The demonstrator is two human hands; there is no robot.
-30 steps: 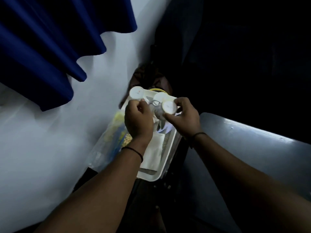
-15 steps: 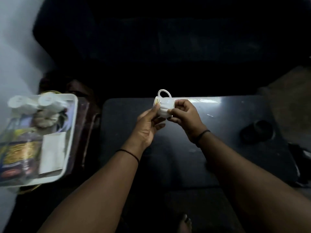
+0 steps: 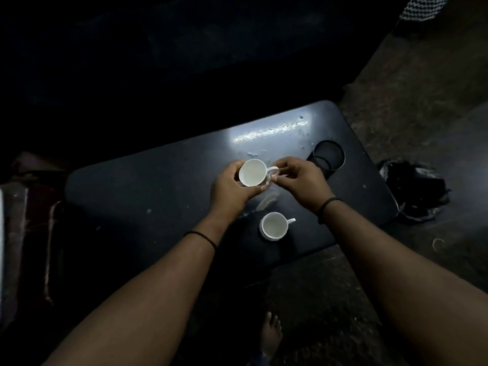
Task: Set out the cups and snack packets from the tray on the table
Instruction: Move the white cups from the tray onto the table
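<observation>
1. My left hand [image 3: 232, 187] has its fingers [image 3: 235, 166] wrapped around the body of a white cup [image 3: 253, 172], clamped on it from the left and underneath.
2. My right hand [image 3: 303, 180] pinches the same cup's handle, fingers together on the loop at the cup's right side.
3. The held cup is upright with its mouth facing up; I cannot tell whether it touches the desk [image 3: 158, 186] or hangs just above it. I can read no brand or writing on it.
4. A second white cup [image 3: 274, 225] stands upright on the desk, nearer to me than the held one, handle pointing right, apart from both hands. No label shows.
5. A dark round recess [image 3: 328, 158] sits in the desk just beyond my right hand.
6. The desk is dark with rounded corners and a bright glare patch near its far edge. Its left half is open surface; the near edge runs close to the second cup.
7. A black crumpled bag [image 3: 414, 192] lies on the floor off the desk's right edge.
</observation>
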